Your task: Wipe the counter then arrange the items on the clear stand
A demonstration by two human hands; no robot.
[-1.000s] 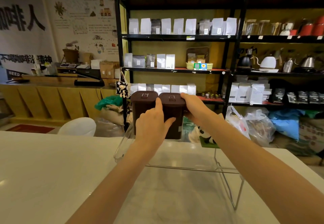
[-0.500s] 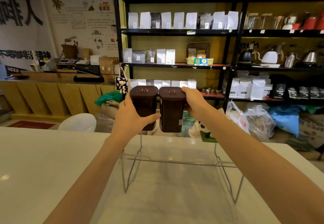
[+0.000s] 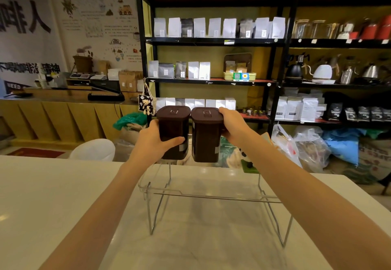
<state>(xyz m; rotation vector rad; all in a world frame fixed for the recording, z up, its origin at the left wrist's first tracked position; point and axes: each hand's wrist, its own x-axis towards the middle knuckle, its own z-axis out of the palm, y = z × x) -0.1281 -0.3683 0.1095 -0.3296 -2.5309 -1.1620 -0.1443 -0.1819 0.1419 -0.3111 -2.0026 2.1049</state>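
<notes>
Brown plastic, dark and slightly translucent, makes up the two canisters we hold side by side above the far edge of the clear stand (image 3: pixel 211 187). Our left hand (image 3: pixel 154 143) wraps the left canister (image 3: pixel 173 130) around its middle, thumb across the near face, fingers (image 3: pixel 151 123) closed round the far side. Our right hand (image 3: pixel 234 126) grips the right canister (image 3: pixel 206 136) near its top, fingers curled over the lid's edge. Both canisters stand upright, nearly touching each other, each square in section with rounded corners, a matching brown lid with a small moulded tab, and a pale sticker low on the right corner of the near face. Whether their bases rest on the stand or hang just above it we cannot tell.

Below them, the stand is a transparent shelf on thin metal wire legs, standing on the desk (image 3: pixel 53 195), a pale, glossy surface with faint marbling. Beyond the stand, a black shelving unit (image 3: pixel 275 43) fills the wall, lined with white and grey pouches, kettles to the stand's right and jars above those. Plastic bags (image 3: pixel 306 143) and sacks lie on the floor to the right of the stand. Left of the stand sits a white rounded chair (image 3: pixel 93 149), and behind it a wooden counter beneath a wall poster (image 3: pixel 95 16) with printed characters.
</notes>
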